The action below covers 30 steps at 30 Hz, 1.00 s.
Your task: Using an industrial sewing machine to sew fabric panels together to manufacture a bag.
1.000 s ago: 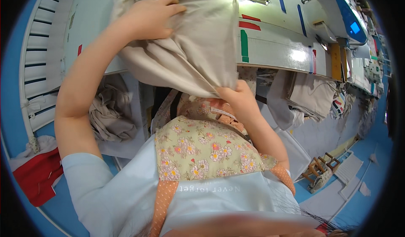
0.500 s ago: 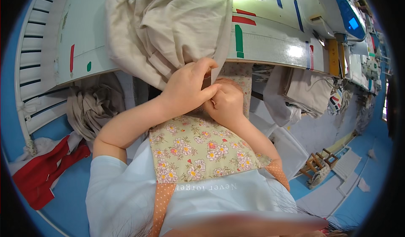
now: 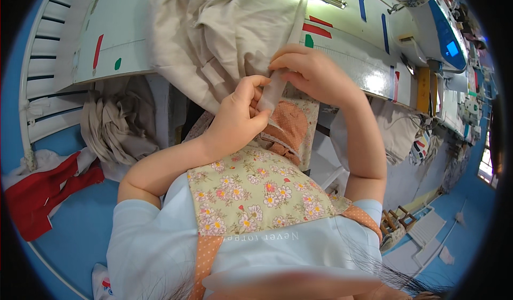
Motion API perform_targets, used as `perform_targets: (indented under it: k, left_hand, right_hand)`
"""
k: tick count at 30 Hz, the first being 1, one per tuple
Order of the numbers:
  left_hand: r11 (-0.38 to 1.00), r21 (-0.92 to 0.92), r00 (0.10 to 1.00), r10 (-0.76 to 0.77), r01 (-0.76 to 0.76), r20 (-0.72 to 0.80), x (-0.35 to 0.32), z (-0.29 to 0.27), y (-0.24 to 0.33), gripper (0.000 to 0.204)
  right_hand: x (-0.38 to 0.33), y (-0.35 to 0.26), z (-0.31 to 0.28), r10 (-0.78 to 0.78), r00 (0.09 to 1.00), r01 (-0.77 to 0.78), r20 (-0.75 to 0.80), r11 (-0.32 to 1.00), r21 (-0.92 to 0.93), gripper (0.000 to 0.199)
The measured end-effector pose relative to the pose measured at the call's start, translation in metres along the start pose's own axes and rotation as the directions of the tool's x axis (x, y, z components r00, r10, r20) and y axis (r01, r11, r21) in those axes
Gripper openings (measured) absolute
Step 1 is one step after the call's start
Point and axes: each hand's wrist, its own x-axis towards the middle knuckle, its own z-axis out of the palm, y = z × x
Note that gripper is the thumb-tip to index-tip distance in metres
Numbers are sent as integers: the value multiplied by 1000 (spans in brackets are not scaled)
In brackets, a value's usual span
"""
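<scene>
A large beige cloth piece (image 3: 230, 27) lies bunched over the front edge of the sewing table, hanging down toward my lap. From its lower right side a pale, narrow fabric strip (image 3: 273, 90) runs between my hands. My left hand (image 3: 240, 110) is closed, thumb and fingers pinching the strip's lower end. Just above and to the right, my right hand (image 3: 320, 76) pinches its upper end beside the beige cloth, with the thumb below and fingers bent over. Exactly where the strip joins the beige cloth is hidden by my fingers.
The white table (image 3: 347, 59) carries coloured tape marks, and a blue-and-white sewing machine (image 3: 422, 22) stands at the right. Bundled beige cloth (image 3: 117, 123) hangs below the table at left; folded cloth (image 3: 398, 134) is below right. Red cloth (image 3: 48, 193) lies on the left.
My right hand has moved up and right, away from my left hand, and the pale strip now shows between them. The left hand stays nearly in place. The whole view has shifted slightly.
</scene>
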Motion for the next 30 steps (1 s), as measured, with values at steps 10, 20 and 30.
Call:
perform_targets:
  k: [10, 20, 30]
  left_hand:
    - [963, 228, 989, 134, -146, 66, 18, 7, -6, 35]
    - [757, 456, 884, 387, -468, 263, 37, 11, -1, 26]
    - [747, 418, 792, 230, -516, 566, 72, -32, 51, 20]
  right_hand:
    - [-23, 9, 23, -47, 922, -4, -384, 991, -130, 15]
    - [-68, 18, 84, -266, 689, -42, -674, 914, -403, 33]
    - [-59, 14, 76, -283, 676, -52, -680, 903, -427, 27]
